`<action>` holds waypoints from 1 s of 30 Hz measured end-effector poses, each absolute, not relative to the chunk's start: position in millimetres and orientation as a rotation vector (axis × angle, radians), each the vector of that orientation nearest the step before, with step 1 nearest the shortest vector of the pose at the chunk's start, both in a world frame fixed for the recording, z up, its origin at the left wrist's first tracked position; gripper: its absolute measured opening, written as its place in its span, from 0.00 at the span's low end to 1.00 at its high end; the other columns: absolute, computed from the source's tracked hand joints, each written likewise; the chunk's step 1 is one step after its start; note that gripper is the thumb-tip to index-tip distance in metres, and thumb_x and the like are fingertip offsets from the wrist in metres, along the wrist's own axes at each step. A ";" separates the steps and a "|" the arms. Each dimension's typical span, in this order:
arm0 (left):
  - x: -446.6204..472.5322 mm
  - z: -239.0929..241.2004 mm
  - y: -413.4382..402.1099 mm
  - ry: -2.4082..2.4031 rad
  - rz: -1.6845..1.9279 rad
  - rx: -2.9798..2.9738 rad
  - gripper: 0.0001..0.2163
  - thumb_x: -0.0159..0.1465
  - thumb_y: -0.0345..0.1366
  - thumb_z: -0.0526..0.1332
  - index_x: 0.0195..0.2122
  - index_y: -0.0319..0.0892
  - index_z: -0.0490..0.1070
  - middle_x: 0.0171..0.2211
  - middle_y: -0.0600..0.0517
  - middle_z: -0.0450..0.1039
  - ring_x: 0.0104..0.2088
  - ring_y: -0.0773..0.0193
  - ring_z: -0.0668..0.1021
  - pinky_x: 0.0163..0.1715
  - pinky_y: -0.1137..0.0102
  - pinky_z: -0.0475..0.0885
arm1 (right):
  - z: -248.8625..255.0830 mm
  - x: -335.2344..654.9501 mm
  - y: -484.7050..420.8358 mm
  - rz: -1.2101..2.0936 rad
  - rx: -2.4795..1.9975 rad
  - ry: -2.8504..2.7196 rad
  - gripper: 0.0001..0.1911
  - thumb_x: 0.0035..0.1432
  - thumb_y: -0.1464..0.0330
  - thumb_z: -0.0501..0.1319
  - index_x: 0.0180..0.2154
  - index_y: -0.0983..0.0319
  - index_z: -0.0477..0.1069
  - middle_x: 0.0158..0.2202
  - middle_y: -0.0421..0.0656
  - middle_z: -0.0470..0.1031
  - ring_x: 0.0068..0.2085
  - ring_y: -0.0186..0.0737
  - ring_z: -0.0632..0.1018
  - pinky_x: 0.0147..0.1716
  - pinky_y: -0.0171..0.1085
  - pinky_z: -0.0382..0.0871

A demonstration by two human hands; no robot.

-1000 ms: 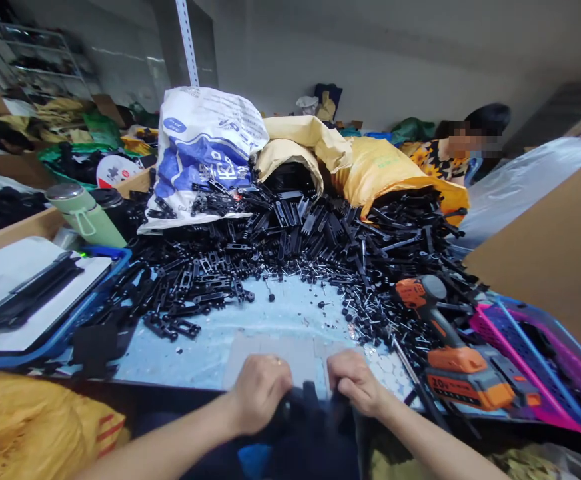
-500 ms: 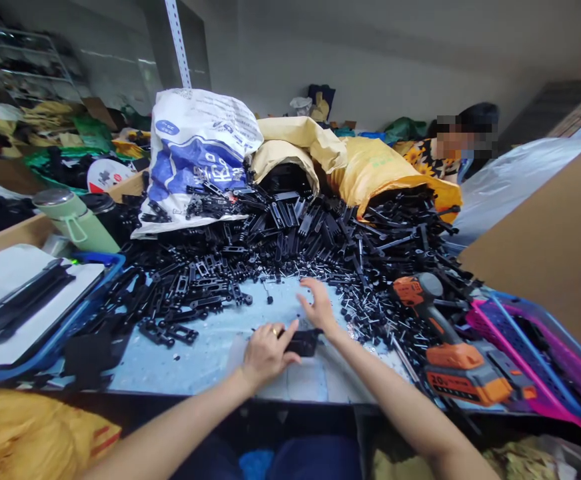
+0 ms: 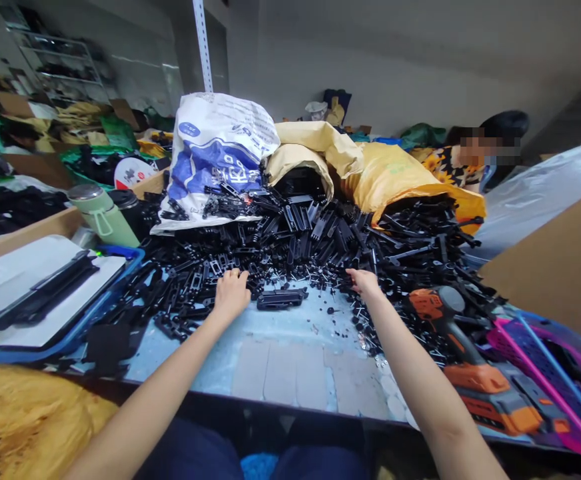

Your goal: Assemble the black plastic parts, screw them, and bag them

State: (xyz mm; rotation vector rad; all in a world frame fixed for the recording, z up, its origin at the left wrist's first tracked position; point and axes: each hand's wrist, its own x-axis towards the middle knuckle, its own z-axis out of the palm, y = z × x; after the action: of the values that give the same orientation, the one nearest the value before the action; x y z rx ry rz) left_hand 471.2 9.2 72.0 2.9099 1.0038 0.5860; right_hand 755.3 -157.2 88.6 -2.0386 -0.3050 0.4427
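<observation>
Head view: left hand (image 3: pixel 230 292) curled onto the heap of small black plastic parts (image 3: pixel 290 233); just right, a long black plastic piece (image 3: pixel 280 298) lies free on the pale blue worktop (image 3: pixel 280 337); right hand (image 3: pixel 365 283) touches the heap. Neither grasp can be told.

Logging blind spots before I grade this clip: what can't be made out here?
Head view:
Left hand: fingertips buried in the black parts, grip unclear.
Right hand: its back hides whatever is underneath.
Pink basket: cut off by the right edge.
White-blue sack: print too small to read.
</observation>
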 end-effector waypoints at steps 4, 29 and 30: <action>473.0 69.0 30.3 0.716 0.459 2.964 0.19 0.52 0.19 0.49 0.41 0.43 0.68 0.51 0.47 0.64 0.55 0.55 0.61 0.51 0.54 0.56 | 80.7 713.9 -184.9 0.666 -1.712 -0.360 0.11 0.47 0.64 0.58 0.33 0.63 0.68 0.30 0.45 0.73 0.33 0.40 0.75 0.32 0.38 0.71; 423.6 35.2 -88.9 0.722 0.508 2.680 0.07 0.61 0.31 0.52 0.40 0.38 0.64 0.35 0.47 0.68 0.37 0.59 0.72 0.36 0.65 0.69 | 47.8 571.8 -249.4 0.146 -2.048 -1.874 0.14 0.60 0.60 0.52 0.46 0.54 0.68 0.52 0.45 0.64 0.49 0.45 0.65 0.47 0.45 0.60; 421.9 35.4 -88.1 0.699 0.543 2.610 0.08 0.61 0.31 0.53 0.41 0.39 0.63 0.36 0.47 0.68 0.36 0.60 0.73 0.36 0.66 0.69 | 47.3 578.1 -241.1 0.092 -2.125 -1.784 0.15 0.59 0.58 0.51 0.44 0.54 0.69 0.52 0.46 0.63 0.50 0.47 0.64 0.47 0.47 0.59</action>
State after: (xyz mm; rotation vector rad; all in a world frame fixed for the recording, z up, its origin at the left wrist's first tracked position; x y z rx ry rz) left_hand 421.9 -88.1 35.4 2.6101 0.6994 0.5434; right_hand 578.1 -241.1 47.3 -2.1255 -1.7844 0.0916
